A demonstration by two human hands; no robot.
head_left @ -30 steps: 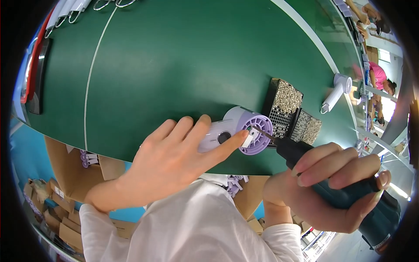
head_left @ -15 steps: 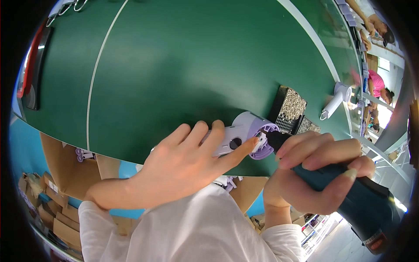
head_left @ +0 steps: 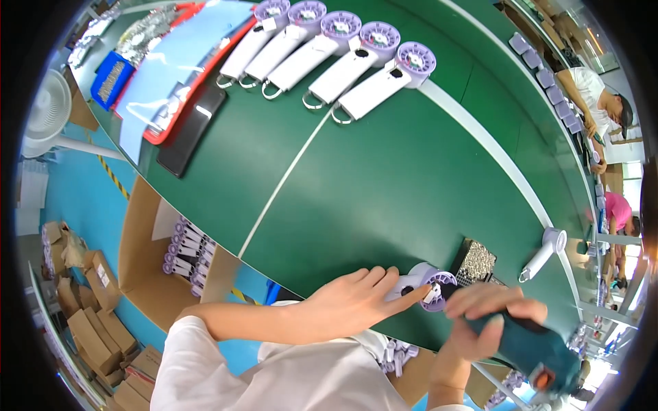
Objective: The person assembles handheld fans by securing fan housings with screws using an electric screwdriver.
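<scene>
My left hand (head_left: pixel 348 305) holds a white and purple handheld fan (head_left: pixel 428 271) down on the green tabletop near its front edge. Its index finger reaches to a small white part inside the fan's round, uncovered head. In my right hand (head_left: pixel 488 316) is a dark teal electric screwdriver (head_left: pixel 538 353), gripped around its body. The screwdriver's black nose points at the fan head; whether the bit touches a screw is hidden. Just beyond the fan stands a black box of small metal screws (head_left: pixel 476 259).
Several fans (head_left: pixel 370 89) lie in a row at the far side. Another fan (head_left: pixel 545 253) rests at the right. A black bar-shaped object (head_left: pixel 192 133) lies by a red-edged tray (head_left: pixel 164 133). Below the table's left edge, a cardboard box (head_left: pixel 147 257) holds fans. Co-workers sit at the far right.
The view has swung toward the upper left, bringing the row of fans into sight. Both hands keep hold of the fan and the screwdriver, with the screwdriver still at the fan head.
</scene>
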